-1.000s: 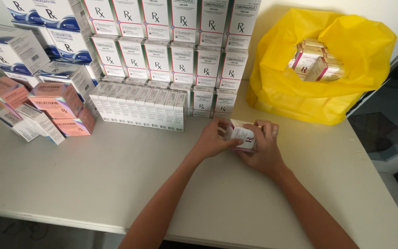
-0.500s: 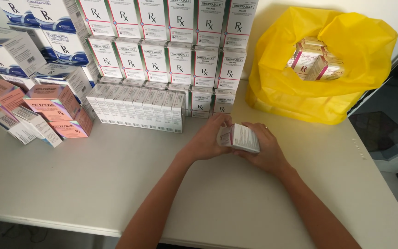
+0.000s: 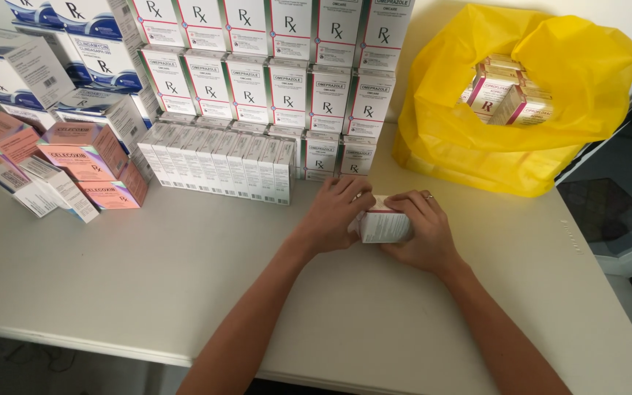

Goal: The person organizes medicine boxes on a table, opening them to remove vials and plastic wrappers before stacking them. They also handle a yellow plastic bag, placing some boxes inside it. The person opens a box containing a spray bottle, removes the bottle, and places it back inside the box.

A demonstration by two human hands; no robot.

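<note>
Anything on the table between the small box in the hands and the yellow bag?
Nothing visible. Both hands, left and right, hold the small white box, and bare table lies between it and the yellow bag.

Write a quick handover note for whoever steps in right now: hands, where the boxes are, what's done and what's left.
Left hand and right hand: both hold one small white carton just above the table.
White cartons are stacked at the back, with a row in front and pink boxes at left.
Done: those stacks stand.
Left: the held carton, plus boxes in the yellow bag.
</note>
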